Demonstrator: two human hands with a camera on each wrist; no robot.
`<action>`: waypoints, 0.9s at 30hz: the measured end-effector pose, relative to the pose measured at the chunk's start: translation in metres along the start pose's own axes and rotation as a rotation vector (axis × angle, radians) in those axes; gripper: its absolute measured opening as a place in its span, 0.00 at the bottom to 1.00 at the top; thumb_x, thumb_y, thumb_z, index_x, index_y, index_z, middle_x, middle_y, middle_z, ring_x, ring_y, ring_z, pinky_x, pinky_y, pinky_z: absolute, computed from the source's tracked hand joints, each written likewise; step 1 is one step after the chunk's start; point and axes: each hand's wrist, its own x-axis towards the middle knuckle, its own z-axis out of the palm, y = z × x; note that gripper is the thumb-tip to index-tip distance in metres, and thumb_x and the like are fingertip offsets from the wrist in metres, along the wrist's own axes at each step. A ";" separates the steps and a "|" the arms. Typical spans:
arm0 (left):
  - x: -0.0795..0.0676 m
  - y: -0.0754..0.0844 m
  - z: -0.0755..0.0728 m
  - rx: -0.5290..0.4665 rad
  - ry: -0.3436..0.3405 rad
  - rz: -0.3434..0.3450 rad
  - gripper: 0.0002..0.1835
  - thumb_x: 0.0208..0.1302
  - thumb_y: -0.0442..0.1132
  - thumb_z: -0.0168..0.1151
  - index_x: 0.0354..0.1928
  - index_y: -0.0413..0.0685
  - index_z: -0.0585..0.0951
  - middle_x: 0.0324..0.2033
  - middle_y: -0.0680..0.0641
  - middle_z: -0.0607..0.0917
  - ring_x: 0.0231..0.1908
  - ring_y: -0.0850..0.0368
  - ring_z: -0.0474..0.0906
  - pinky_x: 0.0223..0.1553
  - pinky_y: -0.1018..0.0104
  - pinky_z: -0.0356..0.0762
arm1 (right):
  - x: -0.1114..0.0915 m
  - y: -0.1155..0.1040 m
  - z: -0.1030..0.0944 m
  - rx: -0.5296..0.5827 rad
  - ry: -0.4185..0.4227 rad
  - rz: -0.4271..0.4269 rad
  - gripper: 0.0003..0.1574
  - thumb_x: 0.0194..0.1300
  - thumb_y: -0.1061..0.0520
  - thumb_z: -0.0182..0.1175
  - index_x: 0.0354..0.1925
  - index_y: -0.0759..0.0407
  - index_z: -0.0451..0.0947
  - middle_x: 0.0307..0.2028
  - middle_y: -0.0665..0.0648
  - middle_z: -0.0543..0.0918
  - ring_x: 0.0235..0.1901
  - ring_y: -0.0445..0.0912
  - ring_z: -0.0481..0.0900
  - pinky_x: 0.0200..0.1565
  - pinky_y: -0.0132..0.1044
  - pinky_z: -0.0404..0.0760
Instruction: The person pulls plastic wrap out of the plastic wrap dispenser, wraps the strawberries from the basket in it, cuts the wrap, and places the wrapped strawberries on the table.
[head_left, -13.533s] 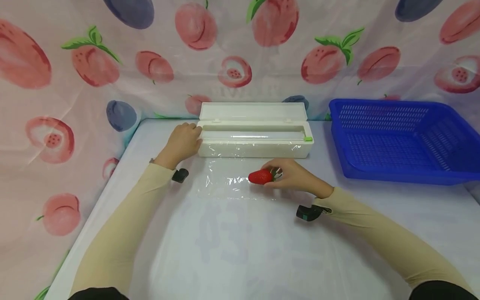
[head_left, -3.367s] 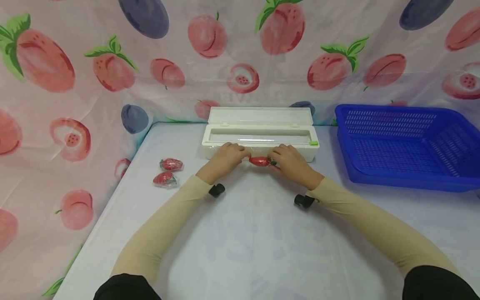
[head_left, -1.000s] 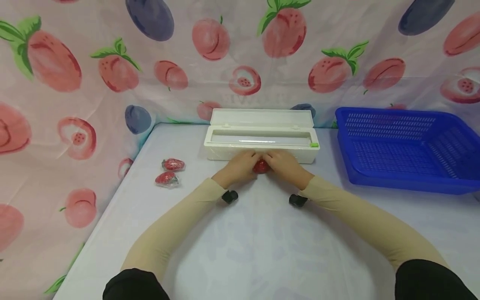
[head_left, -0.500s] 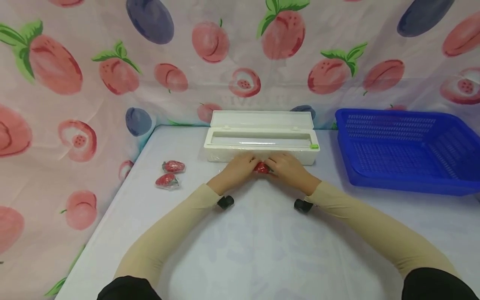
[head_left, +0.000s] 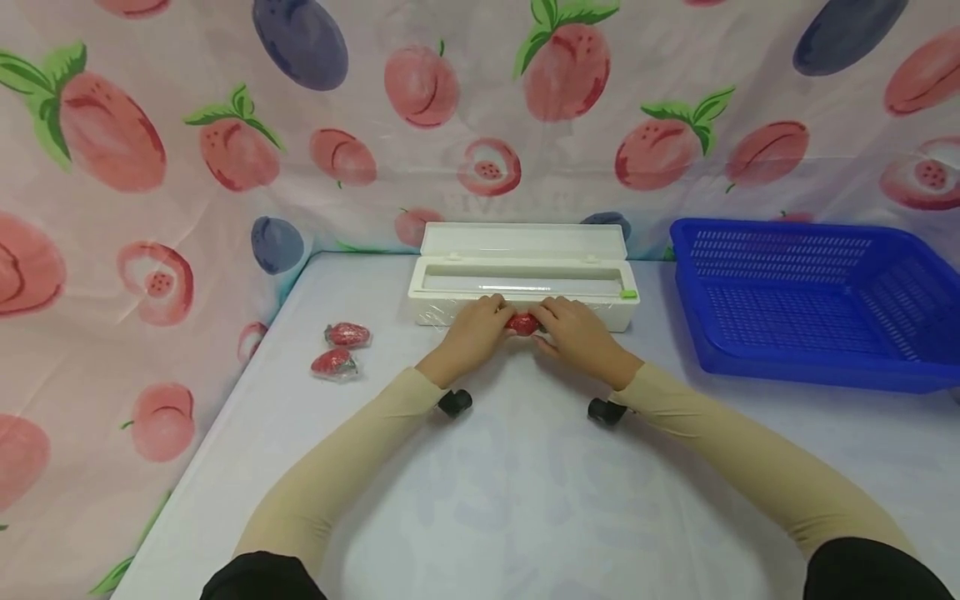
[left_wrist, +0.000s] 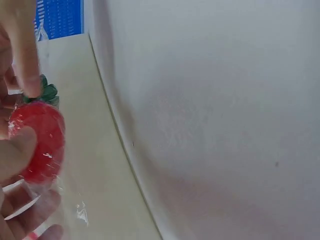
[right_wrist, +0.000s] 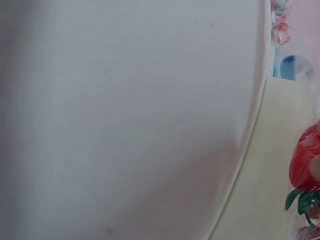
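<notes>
A red strawberry point(head_left: 522, 324) with green leaves, wrapped in clear film, is held between both hands at the front of a white cling film box point(head_left: 525, 310). My left hand point(head_left: 474, 333) grips its body; the left wrist view shows the thumb pressed on the shiny strawberry point(left_wrist: 50, 137). My right hand point(head_left: 585, 337) pinches the leafy end, and the right wrist view catches leaves point(right_wrist: 300, 200) beside those fingertips. The box lid point(head_left: 522, 239) stands raised, showing the roll inside. Some film clings to the box's front left. Part of the strawberry is covered by fingers.
Two film-wrapped strawberries, an upper one point(head_left: 348, 335) and a lower one point(head_left: 333, 363), lie left of the box on the white tabletop point(head_left: 480, 492). A blue plastic basket point(head_left: 810, 375) stands at the right. Fruit-patterned cloth point(head_left: 555, 158) hangs behind and at the left.
Earlier the right hand held a bare strawberry over film pulled from the box. That film is now wrapped round it. In the last second both hands have turned the strawberry and shifted slightly apart.
</notes>
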 end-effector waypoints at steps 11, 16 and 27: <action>0.010 -0.006 0.008 -0.022 -0.048 0.042 0.12 0.60 0.38 0.62 0.47 0.46 0.81 0.41 0.47 0.84 0.43 0.53 0.80 0.48 0.64 0.77 | 0.002 -0.001 0.006 0.057 0.009 -0.015 0.13 0.54 0.63 0.67 0.38 0.64 0.78 0.36 0.60 0.83 0.38 0.53 0.82 0.43 0.44 0.80; 0.012 -0.006 0.010 0.064 -0.013 0.129 0.13 0.60 0.37 0.63 0.48 0.48 0.80 0.42 0.49 0.85 0.44 0.54 0.81 0.48 0.64 0.77 | 0.004 -0.002 0.008 0.032 -0.035 -0.017 0.15 0.52 0.61 0.69 0.39 0.64 0.79 0.37 0.59 0.84 0.39 0.52 0.82 0.45 0.42 0.80; 0.012 -0.010 0.012 0.019 0.005 0.117 0.17 0.60 0.28 0.58 0.49 0.51 0.81 0.44 0.51 0.85 0.47 0.54 0.81 0.51 0.64 0.76 | 0.000 0.000 0.008 0.029 -0.057 -0.049 0.20 0.50 0.61 0.70 0.43 0.64 0.80 0.40 0.59 0.83 0.41 0.53 0.81 0.47 0.45 0.79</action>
